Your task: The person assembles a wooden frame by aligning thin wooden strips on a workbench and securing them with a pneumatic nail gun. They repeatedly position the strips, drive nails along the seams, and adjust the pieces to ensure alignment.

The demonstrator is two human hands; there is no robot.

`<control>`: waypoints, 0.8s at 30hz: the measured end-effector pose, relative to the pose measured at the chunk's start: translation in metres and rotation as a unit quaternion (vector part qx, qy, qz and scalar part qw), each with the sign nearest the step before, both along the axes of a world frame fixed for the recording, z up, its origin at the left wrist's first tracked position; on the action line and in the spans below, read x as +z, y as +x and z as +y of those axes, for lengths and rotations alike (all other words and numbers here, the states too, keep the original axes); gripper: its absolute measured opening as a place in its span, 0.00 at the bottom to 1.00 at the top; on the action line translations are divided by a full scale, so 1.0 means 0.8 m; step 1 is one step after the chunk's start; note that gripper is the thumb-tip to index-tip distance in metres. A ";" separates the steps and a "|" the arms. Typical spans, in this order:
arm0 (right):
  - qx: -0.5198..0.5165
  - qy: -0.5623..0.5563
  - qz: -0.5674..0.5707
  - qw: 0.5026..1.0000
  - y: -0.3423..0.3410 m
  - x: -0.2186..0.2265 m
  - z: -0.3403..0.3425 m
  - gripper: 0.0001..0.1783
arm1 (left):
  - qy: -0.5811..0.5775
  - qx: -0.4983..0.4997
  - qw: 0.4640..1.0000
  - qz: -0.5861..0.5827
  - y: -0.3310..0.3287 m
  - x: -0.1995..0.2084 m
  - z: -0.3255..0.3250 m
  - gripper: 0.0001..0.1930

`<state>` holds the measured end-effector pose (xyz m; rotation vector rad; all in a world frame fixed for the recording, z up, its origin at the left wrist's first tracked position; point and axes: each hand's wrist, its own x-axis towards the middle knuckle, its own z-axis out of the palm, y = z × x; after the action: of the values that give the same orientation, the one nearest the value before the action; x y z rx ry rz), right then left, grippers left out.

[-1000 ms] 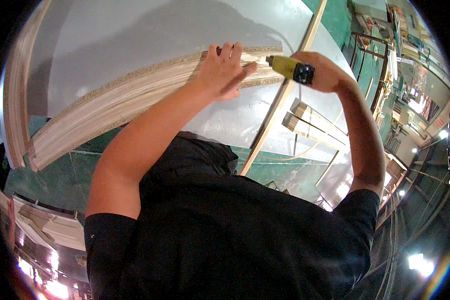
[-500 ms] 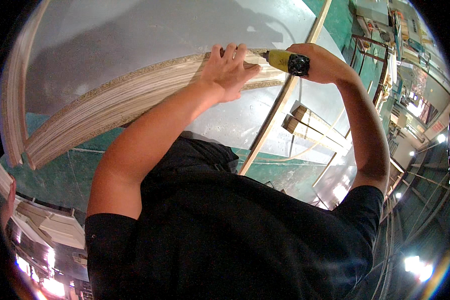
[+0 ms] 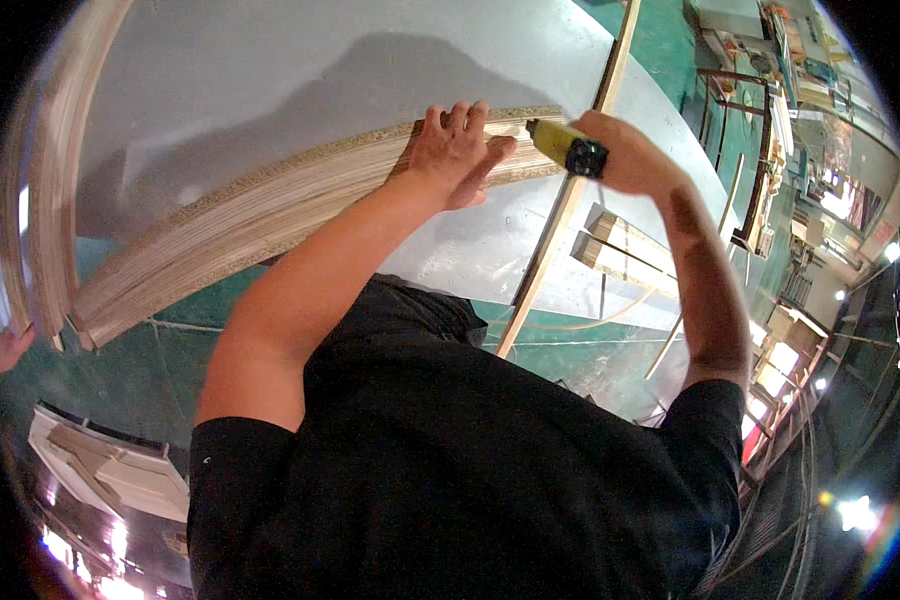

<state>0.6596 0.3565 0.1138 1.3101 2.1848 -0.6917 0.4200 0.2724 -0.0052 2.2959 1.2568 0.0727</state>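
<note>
A long stack of thin wooden strips, edged with rough board, lies on the grey panel surface, curved by the lens. My left hand rests on the stack near its right end, fingers spread toward the far edge and thumb apart. In my right hand is a yellow and black nail gun, its nose pointing left over the stack's right end, close to my left thumb. I cannot tell whether the nose touches the wood. My right fingers are partly hidden behind the tool.
A wooden batten runs across the grey panel. Right of it lies a short bundle of pale strips beside a thin hose. More upright boards stand at far left, where another person's hand shows. The floor is green.
The nail gun has drawn slightly toward me and tilted, with my right hand. My left hand stays on the stack. The view has shifted; the other person's hand shows more at left.
</note>
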 end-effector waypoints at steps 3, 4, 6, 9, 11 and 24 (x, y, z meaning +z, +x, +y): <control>-0.072 0.045 0.056 0.995 0.014 0.011 -0.084 0.23 | 0.014 -0.003 1.000 -0.009 -0.007 -0.002 -0.004 0.43; -0.125 0.039 0.087 0.987 0.010 0.008 -0.112 0.28 | 0.017 -0.007 1.000 -0.002 -0.017 0.002 -0.005 0.43; -0.230 0.019 0.076 0.970 0.005 -0.011 -0.179 0.29 | 0.036 -0.007 0.999 -0.023 -0.047 0.002 -0.020 0.44; -0.201 0.110 0.127 0.965 0.012 -0.076 -0.276 0.38 | 0.022 0.038 0.999 -0.010 -0.129 0.020 -0.059 0.47; -0.170 0.133 0.020 0.976 -0.018 -0.097 -0.312 0.44 | 0.010 0.075 0.997 0.025 -0.197 0.030 -0.090 0.51; -0.032 0.244 0.011 0.969 -0.149 -0.023 -0.237 0.58 | -0.025 0.172 0.957 0.234 -0.467 0.065 -0.231 0.63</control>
<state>0.5402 0.1670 0.0955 1.6171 2.4333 -0.1871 0.0465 0.0878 0.0471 2.0912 1.8621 -0.3998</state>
